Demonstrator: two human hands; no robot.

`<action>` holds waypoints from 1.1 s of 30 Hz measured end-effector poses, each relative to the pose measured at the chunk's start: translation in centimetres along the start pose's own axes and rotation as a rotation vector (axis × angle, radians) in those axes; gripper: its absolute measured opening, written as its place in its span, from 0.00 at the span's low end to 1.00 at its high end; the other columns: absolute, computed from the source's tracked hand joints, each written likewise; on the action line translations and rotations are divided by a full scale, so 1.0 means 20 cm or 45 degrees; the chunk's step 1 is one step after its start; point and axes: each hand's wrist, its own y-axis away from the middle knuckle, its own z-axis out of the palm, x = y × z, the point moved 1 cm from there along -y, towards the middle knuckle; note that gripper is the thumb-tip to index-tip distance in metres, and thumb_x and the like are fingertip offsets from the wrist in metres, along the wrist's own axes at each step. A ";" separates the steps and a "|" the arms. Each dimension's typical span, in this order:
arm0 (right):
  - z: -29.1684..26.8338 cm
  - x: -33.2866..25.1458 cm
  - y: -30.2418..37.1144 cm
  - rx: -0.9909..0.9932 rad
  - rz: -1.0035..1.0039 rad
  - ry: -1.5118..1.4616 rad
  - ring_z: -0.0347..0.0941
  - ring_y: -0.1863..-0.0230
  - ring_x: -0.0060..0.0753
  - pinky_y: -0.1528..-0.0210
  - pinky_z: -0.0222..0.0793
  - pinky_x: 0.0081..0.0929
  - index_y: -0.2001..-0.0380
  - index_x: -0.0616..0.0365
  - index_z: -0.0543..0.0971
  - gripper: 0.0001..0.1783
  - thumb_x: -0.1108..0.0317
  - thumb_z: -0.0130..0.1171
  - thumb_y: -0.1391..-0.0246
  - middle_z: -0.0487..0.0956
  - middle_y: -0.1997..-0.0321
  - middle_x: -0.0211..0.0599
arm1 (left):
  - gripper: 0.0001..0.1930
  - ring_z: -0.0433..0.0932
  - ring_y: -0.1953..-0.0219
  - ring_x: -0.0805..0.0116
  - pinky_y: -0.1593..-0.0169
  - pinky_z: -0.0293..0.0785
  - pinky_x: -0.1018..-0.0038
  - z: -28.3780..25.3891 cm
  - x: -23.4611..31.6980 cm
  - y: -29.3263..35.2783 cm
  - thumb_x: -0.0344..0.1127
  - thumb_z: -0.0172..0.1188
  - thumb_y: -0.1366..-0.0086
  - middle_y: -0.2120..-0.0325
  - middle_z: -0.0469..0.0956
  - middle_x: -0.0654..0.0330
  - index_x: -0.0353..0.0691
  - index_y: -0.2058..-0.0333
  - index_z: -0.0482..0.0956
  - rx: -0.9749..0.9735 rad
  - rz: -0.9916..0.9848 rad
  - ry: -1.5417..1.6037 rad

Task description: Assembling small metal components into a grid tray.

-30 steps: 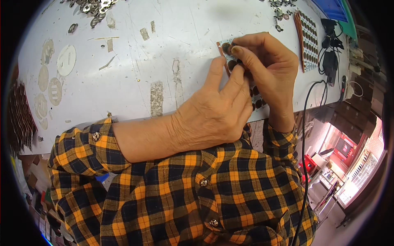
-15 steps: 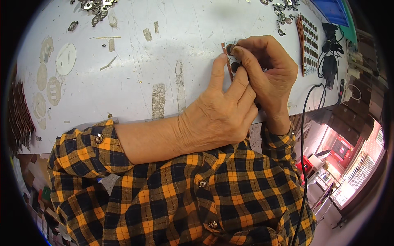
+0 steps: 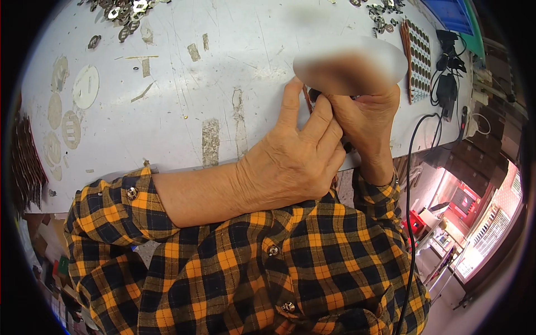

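Note:
A narrow sheet with a reddish-brown edge and round dark discs lies mostly under my hands near the table's front edge. My left hand reaches over it, index finger along its left side and the other fingers bent, holding the sheet; the left thumb is hidden. Just to the right, my right hand is bent over the same sheet. A blurred oval covers the right fingers, so their grip cannot be made out.
Small metal parts lie in a heap at the far left, and more at the far right. A stack of disc sheets lies right, beside black adapters and cables. Brown stacked strips stand left. A blue bin sits at the far right corner.
Half a second ago my right thumb and index finger showed plainly, pinched at a disc on the sheet; now a blur covers them. My left hand has shifted slightly left and nearer.

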 end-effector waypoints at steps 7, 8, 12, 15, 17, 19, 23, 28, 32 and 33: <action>-0.03 0.04 -0.02 -0.086 -0.025 -0.020 0.78 0.66 0.14 0.65 0.73 0.13 0.62 0.65 0.85 0.05 0.82 0.67 0.42 0.83 0.66 0.29 | 0.17 0.76 0.43 0.37 0.41 0.67 0.26 0.01 0.00 0.00 0.41 0.67 0.49 0.59 0.80 0.38 0.30 0.71 0.81 0.004 0.004 -0.023; -0.04 0.04 -0.03 -0.080 -0.026 -0.014 0.78 0.66 0.14 0.65 0.73 0.13 0.62 0.65 0.85 0.05 0.82 0.67 0.42 0.83 0.66 0.29 | 0.17 0.76 0.43 0.37 0.41 0.67 0.26 0.01 0.00 0.00 0.41 0.67 0.49 0.59 0.80 0.38 0.30 0.71 0.81 0.009 0.011 -0.021; -0.05 0.04 -0.03 -0.128 0.038 -0.092 0.78 0.66 0.14 0.65 0.73 0.13 0.62 0.65 0.85 0.06 0.82 0.67 0.43 0.83 0.66 0.29 | 0.19 0.75 0.42 0.36 0.39 0.63 0.25 -0.01 0.01 0.00 0.43 0.69 0.50 0.56 0.79 0.35 0.30 0.69 0.81 -0.041 0.013 0.024; -0.05 0.03 -0.04 -0.157 0.035 -0.100 0.79 0.66 0.14 0.66 0.73 0.14 0.62 0.65 0.86 0.06 0.82 0.67 0.43 0.83 0.67 0.29 | 0.21 0.74 0.41 0.34 0.37 0.60 0.24 -0.02 0.01 0.00 0.44 0.71 0.53 0.54 0.78 0.33 0.31 0.67 0.82 -0.093 0.008 0.043; -0.05 0.06 -0.04 -0.204 0.020 -0.188 0.78 0.67 0.14 0.66 0.73 0.14 0.62 0.65 0.87 0.06 0.81 0.67 0.43 0.82 0.67 0.28 | 0.23 0.73 0.41 0.32 0.36 0.58 0.24 -0.02 0.01 0.02 0.45 0.73 0.54 0.52 0.77 0.32 0.31 0.65 0.82 -0.145 -0.003 0.043; -0.05 0.05 -0.05 -0.200 0.014 -0.130 0.78 0.67 0.14 0.66 0.73 0.14 0.62 0.65 0.87 0.06 0.81 0.67 0.43 0.82 0.67 0.28 | 0.23 0.73 0.40 0.32 0.36 0.58 0.25 -0.01 0.01 0.01 0.45 0.73 0.54 0.52 0.77 0.33 0.31 0.65 0.82 -0.127 0.001 0.033; -0.03 0.02 -0.03 -0.150 0.017 -0.066 0.78 0.68 0.14 0.66 0.73 0.14 0.60 0.65 0.87 0.07 0.80 0.66 0.42 0.82 0.67 0.28 | 0.23 0.72 0.39 0.33 0.36 0.58 0.25 -0.01 0.01 0.02 0.46 0.73 0.54 0.50 0.77 0.34 0.32 0.66 0.82 -0.109 -0.004 0.037; -0.08 0.03 -0.02 -0.104 0.027 -0.054 0.77 0.68 0.14 0.67 0.71 0.13 0.57 0.65 0.86 0.09 0.80 0.66 0.42 0.82 0.66 0.28 | 0.23 0.72 0.38 0.36 0.36 0.59 0.25 -0.01 0.01 0.00 0.46 0.73 0.53 0.49 0.77 0.36 0.33 0.65 0.81 -0.136 -0.012 0.038; -0.27 0.13 -0.07 0.401 -0.050 0.348 0.75 0.69 0.15 0.65 0.69 0.13 0.55 0.64 0.86 0.12 0.78 0.67 0.43 0.84 0.67 0.28 | 0.16 0.74 0.39 0.41 0.39 0.62 0.26 0.00 -0.01 0.01 0.41 0.68 0.46 0.53 0.79 0.39 0.34 0.66 0.81 -0.083 -0.003 0.017; -0.33 0.18 -0.09 0.427 -0.144 0.569 0.75 0.69 0.16 0.64 0.70 0.14 0.56 0.64 0.86 0.11 0.75 0.69 0.43 0.84 0.68 0.28 | 0.10 0.76 0.41 0.42 0.41 0.64 0.25 0.00 -0.01 0.00 0.36 0.61 0.40 0.56 0.81 0.40 0.34 0.69 0.80 -0.021 0.007 0.037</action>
